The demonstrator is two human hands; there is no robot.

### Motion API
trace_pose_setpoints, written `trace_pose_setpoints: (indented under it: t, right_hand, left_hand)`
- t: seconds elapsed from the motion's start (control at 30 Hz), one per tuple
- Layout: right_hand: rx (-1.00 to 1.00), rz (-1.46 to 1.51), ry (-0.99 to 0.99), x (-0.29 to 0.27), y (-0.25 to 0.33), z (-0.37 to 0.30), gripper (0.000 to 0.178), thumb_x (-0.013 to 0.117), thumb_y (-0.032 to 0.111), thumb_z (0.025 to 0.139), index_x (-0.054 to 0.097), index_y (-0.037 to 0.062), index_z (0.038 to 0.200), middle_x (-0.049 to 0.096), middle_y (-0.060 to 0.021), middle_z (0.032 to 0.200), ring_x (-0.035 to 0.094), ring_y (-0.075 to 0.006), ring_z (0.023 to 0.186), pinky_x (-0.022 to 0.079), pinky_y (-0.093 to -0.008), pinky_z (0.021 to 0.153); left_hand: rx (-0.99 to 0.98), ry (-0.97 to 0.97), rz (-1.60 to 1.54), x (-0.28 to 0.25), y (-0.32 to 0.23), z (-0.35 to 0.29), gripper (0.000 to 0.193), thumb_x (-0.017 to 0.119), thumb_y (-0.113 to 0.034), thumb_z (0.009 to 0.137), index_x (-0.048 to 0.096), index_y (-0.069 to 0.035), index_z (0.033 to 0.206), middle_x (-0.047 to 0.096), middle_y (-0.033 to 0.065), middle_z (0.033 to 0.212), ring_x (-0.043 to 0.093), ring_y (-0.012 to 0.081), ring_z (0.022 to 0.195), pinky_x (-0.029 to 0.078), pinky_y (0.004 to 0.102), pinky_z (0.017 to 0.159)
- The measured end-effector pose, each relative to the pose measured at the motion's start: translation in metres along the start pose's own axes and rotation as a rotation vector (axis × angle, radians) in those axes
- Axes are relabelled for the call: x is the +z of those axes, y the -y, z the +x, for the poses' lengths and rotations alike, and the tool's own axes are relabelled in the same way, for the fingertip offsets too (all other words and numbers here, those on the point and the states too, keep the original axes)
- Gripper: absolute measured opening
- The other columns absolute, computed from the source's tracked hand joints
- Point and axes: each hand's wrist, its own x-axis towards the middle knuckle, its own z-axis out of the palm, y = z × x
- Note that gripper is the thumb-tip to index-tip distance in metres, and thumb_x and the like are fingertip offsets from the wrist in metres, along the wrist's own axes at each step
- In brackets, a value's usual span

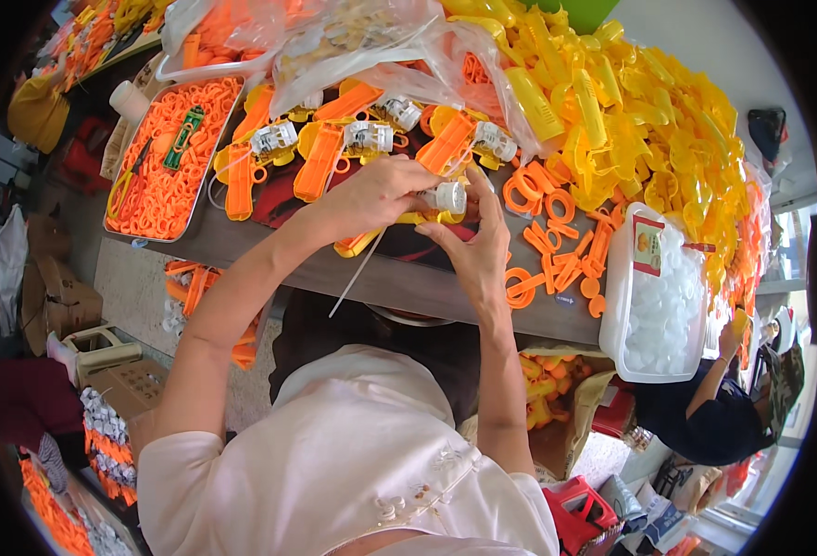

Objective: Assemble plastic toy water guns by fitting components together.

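Both my hands meet over the table's front edge around a yellow and orange toy gun (357, 244) with a whitish, see-through cylinder (447, 197) at one end. My left hand (383, 193) has its fingers closed on the toy's upper side and covers much of it. Thumb and fingers of my right hand (476, 236) pinch round the cylinder end. A thin pale rod (357, 274) slants down from the toy toward me. Just beyond my hands lie several similar toy guns (320, 163) in a row, with orange handles and clear cylinders.
At left stands a metal tray (152, 238) of small orange rings, with a green tool (183, 139) on top. Loose orange parts (557, 243) lie right of my hands, beside a white tub (620, 310) of clear pieces. Yellow shells (631, 120) are heaped behind. Another person (705, 408) sits far right.
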Motion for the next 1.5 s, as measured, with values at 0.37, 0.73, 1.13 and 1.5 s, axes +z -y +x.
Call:
trace_pose_setpoints:
  t: [0.37, 0.73, 1.13, 1.5]
  right_hand:
    - [-0.124, -0.407, 0.080, 0.002, -0.010, -0.022, 0.069, 0.080, 0.014, 0.076, 0.049, 0.0089, 0.137, 0.050, -0.0136, 0.137, 0.044, -0.0350, 0.128, 0.030, -0.0455, 0.108]
    - [-0.220, -0.484, 0.092, 0.005, -0.019, -0.030, 0.062, 0.079, 0.013, 0.074, 0.057, 0.0155, 0.132, 0.051, -0.0098, 0.137, 0.048, -0.0297, 0.125, 0.031, -0.0478, 0.108]
    - [-0.087, -0.289, -0.041, 0.014, -0.018, -0.015, 0.033, 0.072, 0.010, 0.083, 0.062, 0.0058, 0.114, 0.057, -0.0144, 0.120, 0.057, -0.0327, 0.108, 0.043, -0.0434, 0.093]
    - [-0.141, -0.239, -0.142, 0.030, -0.018, -0.025, 0.037, 0.070, -0.002, 0.078, 0.061, 0.0085, 0.112, 0.057, -0.0134, 0.118, 0.056, -0.0338, 0.110, 0.045, -0.0436, 0.087]
  left_hand:
    - [-0.151, -0.397, -0.316, 0.031, 0.010, -0.023, 0.018, 0.061, -0.010, 0.093, 0.067, -0.002, 0.108, 0.067, 0.0115, 0.110, 0.062, 0.0286, 0.103, 0.047, 0.0379, 0.091]
    - [-0.203, -0.410, 0.372, 0.058, -0.012, -0.038, 0.021, 0.077, -0.013, 0.073, 0.065, -0.010, 0.090, 0.057, 0.0049, 0.123, 0.051, 0.0263, 0.116, 0.035, 0.0433, 0.100]
    - [-0.148, -0.320, 0.502, 0.075, -0.032, -0.056, 0.025, 0.072, -0.009, 0.077, 0.070, -0.009, 0.102, 0.051, 0.0082, 0.135, 0.043, 0.0271, 0.130, 0.029, 0.0504, 0.111]
    - [0.018, -0.277, 0.386, 0.050, -0.007, -0.044, 0.032, 0.072, -0.007, 0.076, 0.069, -0.007, 0.108, 0.059, 0.0084, 0.119, 0.055, 0.0277, 0.116, 0.039, 0.0469, 0.104]
